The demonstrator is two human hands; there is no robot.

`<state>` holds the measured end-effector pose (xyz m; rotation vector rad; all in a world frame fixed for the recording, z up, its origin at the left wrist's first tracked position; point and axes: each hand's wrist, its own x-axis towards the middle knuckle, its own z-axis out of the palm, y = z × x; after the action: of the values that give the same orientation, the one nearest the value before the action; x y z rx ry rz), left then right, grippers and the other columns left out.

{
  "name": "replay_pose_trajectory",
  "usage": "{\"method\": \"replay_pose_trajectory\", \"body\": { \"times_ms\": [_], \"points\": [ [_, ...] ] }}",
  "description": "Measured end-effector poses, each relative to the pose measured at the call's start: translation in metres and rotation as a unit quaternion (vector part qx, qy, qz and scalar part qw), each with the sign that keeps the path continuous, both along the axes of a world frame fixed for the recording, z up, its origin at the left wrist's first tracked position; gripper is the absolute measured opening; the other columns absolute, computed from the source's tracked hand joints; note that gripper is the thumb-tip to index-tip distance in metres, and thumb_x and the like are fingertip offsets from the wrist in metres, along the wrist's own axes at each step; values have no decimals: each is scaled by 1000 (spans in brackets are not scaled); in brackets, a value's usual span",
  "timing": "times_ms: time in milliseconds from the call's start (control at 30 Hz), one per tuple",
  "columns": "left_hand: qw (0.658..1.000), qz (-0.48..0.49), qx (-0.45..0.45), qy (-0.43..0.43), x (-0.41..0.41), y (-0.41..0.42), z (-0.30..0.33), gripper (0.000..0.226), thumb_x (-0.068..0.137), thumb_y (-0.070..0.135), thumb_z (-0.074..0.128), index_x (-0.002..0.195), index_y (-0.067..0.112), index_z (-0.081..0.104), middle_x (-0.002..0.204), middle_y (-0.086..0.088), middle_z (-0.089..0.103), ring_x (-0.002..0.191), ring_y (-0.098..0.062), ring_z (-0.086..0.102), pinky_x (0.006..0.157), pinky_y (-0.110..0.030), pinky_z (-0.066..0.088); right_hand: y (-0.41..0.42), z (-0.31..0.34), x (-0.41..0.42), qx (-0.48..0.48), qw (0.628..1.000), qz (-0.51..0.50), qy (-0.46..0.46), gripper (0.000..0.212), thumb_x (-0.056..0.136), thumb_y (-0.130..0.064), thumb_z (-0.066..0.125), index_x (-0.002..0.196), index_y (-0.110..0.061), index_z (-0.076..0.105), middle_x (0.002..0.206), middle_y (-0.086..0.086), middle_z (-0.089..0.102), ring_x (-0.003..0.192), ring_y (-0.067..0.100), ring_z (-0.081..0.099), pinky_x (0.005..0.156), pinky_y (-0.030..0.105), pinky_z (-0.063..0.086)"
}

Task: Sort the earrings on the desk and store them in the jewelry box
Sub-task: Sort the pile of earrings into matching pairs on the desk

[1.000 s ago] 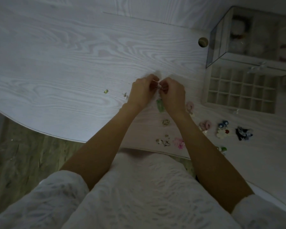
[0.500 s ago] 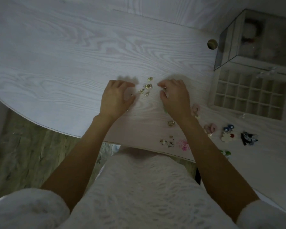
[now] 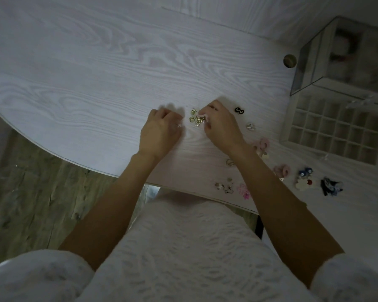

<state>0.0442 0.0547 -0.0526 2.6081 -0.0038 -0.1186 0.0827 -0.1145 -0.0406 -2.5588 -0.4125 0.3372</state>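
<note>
A small pile of gold earrings (image 3: 196, 119) lies on the white desk (image 3: 96, 83) between my hands. My left hand (image 3: 160, 131) rests just left of the pile with its fingers curled, and a tiny shiny earring (image 3: 179, 125) glints in its fingertips. My right hand (image 3: 222, 126) is on the pile's right edge, its thumb and fingers pinching at a gold piece. The jewelry box's open grid tray (image 3: 292, 136) lies at the right, with the box's glass-walled body (image 3: 310, 68) behind it.
A black pair (image 3: 239, 110) and a silver earring (image 3: 250, 126) lie right of my right hand. Pink (image 3: 262, 144), blue (image 3: 306, 172), white (image 3: 302, 184) and dark bow (image 3: 331, 186) pieces are scattered near the front edge. A round cable hole (image 3: 289, 61) sits by the box.
My hands, first joined over one small piece, parted and came down on either side of the gold pile. Both hands' fingers have since curled in at the pile.
</note>
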Motion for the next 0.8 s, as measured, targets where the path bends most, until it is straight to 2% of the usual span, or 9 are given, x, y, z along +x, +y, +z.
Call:
{"method": "replay_pose_trajectory", "body": {
  "times_ms": [67,133,233,300,467,567,667,767,800],
  "points": [
    [999,-17,20,-26,4,-6,0,29,77,27,65,103,15,66,102,-7,65,92,-30,53,75,-33,45,-3,5,3,4,1000,-25,-1,34,80,9,53,110,-3,62,114,12,55,97,23,57,81,25,44],
    [999,-24,17,-33,8,-12,-1,30,76,30,65,103,17,66,99,-6,66,91,-30,54,77,-35,46,-5,8,7,9,999,-40,-3,33,80,9,53,109,-4,63,114,12,55,97,23,57,83,26,45],
    [1000,-18,19,-13,14,-20,-2,26,77,26,65,100,14,67,96,-9,66,90,-32,54,74,-38,44,-2,6,8,-5,1000,-23,-14,26,81,1,56,105,-8,64,110,9,57,101,23,54,80,30,46],
    [1000,-13,20,-6,18,-24,-2,21,79,24,65,96,13,68,93,-11,65,88,-32,54,71,-37,43,1,2,6,-27,999,-7,-15,20,83,-9,60,103,-12,64,108,6,59,101,22,53,76,29,43],
    [999,-28,-20,30,26,-21,-1,14,80,16,64,91,8,65,93,-15,63,91,-33,54,77,-39,42,2,-4,5,-59,998,-22,-29,8,85,-15,60,92,-13,62,98,4,62,94,22,53,67,27,36],
    [998,-27,-39,38,27,-16,-2,10,80,15,65,88,9,64,89,-12,64,88,-30,54,76,-33,39,0,-6,7,-57,997,-46,-38,8,85,-17,59,90,-12,63,96,4,62,94,22,52,67,26,33],
    [997,-17,-69,39,25,-13,-4,6,80,16,64,85,14,65,84,-5,67,82,-23,59,72,-30,43,-1,-7,9,-53,996,-56,-40,10,87,-17,57,89,-13,65,95,4,64,94,22,52,69,28,36],
    [991,32,-111,64,24,-10,-3,3,80,20,65,83,20,65,82,5,70,75,-11,62,64,-15,40,-2,-5,12,-32,996,-77,-37,13,89,-16,55,90,-13,67,90,4,67,89,21,56,67,27,37],
    [990,42,-116,68,24,-9,-2,3,80,21,66,83,21,65,82,6,70,75,-9,62,63,-14,39,-3,-5,12,-26,995,-88,-33,13,89,-15,55,91,-13,68,88,4,68,88,20,57,66,26,38]
  ]
}}
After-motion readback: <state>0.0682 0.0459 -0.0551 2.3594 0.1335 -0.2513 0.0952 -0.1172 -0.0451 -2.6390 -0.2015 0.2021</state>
